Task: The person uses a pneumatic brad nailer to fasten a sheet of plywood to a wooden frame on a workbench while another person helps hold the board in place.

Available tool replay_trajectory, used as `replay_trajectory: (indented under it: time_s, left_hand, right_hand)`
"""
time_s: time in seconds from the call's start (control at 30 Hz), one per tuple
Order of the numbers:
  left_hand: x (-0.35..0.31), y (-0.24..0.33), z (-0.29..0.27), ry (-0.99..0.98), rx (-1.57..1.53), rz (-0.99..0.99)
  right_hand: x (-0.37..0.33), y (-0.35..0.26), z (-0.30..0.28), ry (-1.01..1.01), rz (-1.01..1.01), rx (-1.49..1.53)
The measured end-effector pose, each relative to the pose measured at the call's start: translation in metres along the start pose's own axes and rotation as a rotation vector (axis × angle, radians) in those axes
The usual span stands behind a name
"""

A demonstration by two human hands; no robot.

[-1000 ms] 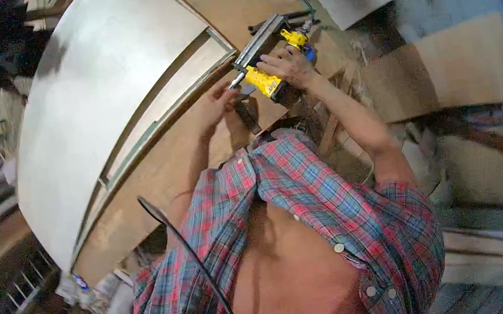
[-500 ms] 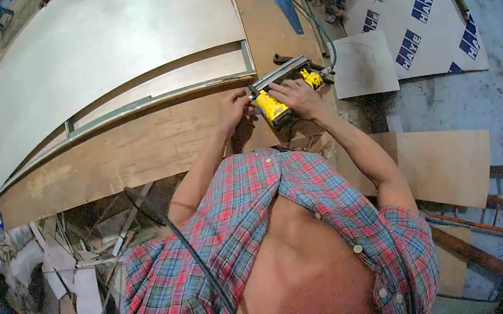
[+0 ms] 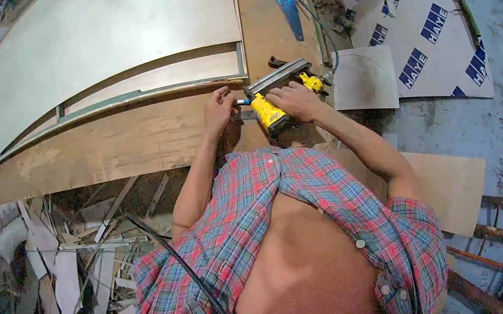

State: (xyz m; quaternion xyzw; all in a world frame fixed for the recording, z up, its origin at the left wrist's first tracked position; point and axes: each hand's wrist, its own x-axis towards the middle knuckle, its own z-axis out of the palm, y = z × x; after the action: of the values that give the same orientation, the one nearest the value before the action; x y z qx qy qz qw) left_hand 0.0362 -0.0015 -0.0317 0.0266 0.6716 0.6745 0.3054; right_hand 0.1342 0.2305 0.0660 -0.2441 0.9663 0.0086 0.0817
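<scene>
A yellow-and-black nail gun with a long silver metal magazine is laid on its side on the brown wooden worktop, near the right end of the worktop's near strip. Its body is covered from the right by the right hand, whose grip is closed over the yellow casing. Just left of the tool, the left hand is held with bent fingers beside a slim white-and-blue rod; whether the rod is pinched by that grip cannot be told, as the fingertips are partly hidden. The far left of the worktop is covered by a large white panel with a curved near edge, behind a long greenish-edged frame strip. Beyond the nail gun, a blue handsaw blade is seen, and a thin dark hose is run down to the tool's right end. To the right, a pale square board is set beside a white sheet with blue printed blocks. At the near left, the floor is strewn with wood and board scraps.
</scene>
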Motion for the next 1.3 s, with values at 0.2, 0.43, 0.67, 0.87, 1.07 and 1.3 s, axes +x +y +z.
replay_trajectory:
  time_s: [0.2,0.43,0.67,0.87,1.07,1.3]
  left_hand:
    - [-0.005,0.001,-0.006,0.236,0.649,0.485]
    - [-0.022,0.010,0.000,0.221,0.939,0.424]
    - [-0.032,0.022,-0.008,0.151,0.852,0.318]
    - [-0.032,0.037,0.001,0.139,0.920,0.279]
    - [-0.030,0.040,-0.001,0.089,0.928,0.236]
    - [-0.037,0.064,0.015,0.052,1.008,0.155]
  right_hand:
    - [0.003,0.007,0.000,0.079,0.025,-0.047]
    - [-0.010,0.002,0.028,0.031,0.065,-0.086]
    - [-0.010,-0.009,0.019,0.100,0.119,0.009]
    - [-0.012,-0.012,0.023,0.033,0.154,0.024]
    - [-0.011,-0.010,0.022,-0.014,0.151,0.094]
    - [-0.011,0.000,0.014,-0.210,0.080,0.278]
